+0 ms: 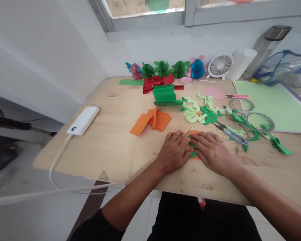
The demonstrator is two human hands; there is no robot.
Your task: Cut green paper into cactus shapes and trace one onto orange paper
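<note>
At the table's front middle, my left hand (pixel 174 150) lies with slightly bent fingers over the left side of an orange paper strip (pixel 196 158). From the other side my right hand (pixel 214 152) rests flat, fingers stretched out, on the same strip. Between the hands a green paper piece (pixel 193 154) shows on the orange; the rest is covered by my fingers. Just beyond lie folded orange papers (pixel 160 119) and pale green paper cut-outs (pixel 190 113). Blue-handled thread snips (pixel 233 134) are right of my right hand.
Green folded paper (pixel 164 93) and red papers (pixel 158 82) lie farther back. Paper honeycomb figures (pixel 163 68) and a small white fan (pixel 220 65) line the wall. Tape rolls (pixel 261 122) and a pale green sheet (pixel 278 103) are right; a white power bank (pixel 83 121) is left.
</note>
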